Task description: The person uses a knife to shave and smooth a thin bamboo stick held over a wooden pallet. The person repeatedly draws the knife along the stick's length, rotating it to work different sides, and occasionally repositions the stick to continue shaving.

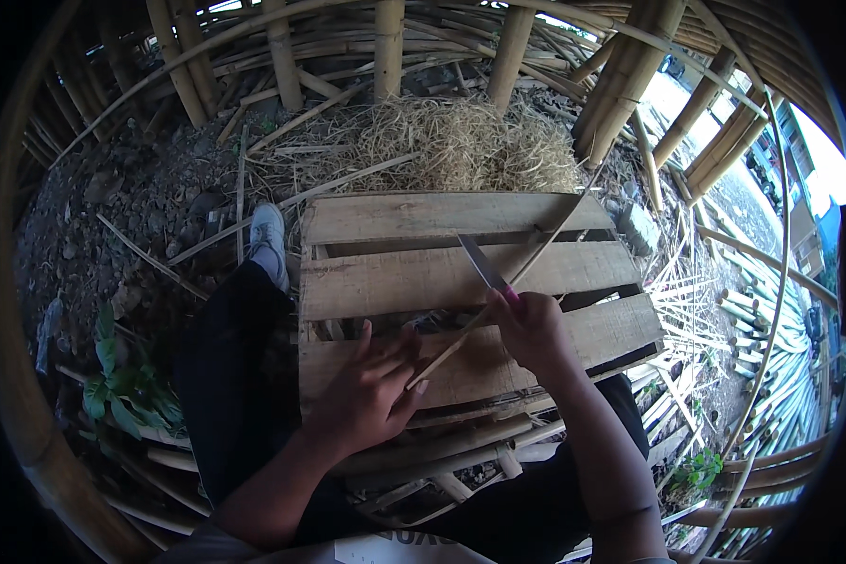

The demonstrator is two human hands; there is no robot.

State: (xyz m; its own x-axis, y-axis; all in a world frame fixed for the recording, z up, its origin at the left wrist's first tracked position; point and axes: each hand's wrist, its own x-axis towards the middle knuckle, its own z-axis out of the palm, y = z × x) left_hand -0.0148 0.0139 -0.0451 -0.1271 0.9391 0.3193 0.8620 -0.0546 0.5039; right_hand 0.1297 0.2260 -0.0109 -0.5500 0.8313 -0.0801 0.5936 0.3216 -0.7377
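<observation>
My right hand [534, 331] is closed around the pink handle of a knife [480, 261], its blade pointing away and to the left. Under that hand runs a long, thin bamboo strip [559, 228], slanting from near my left hand to beyond the far right of a slatted wooden bench [376, 282]. Whether the right fingers also press on the strip is hidden. My left hand [371, 395] hovers over the near slat with its fingers spread. Its thumb is close to the strip's near end; I cannot tell whether they touch.
Beyond the bench lies a heap of pale shavings [451, 141], with upright bamboo posts [388, 52] behind it. Many cut bamboo poles [771, 338] are piled at the right. My shoe [268, 240] rests left of the bench, and a leafy plant [122, 385] grows nearer.
</observation>
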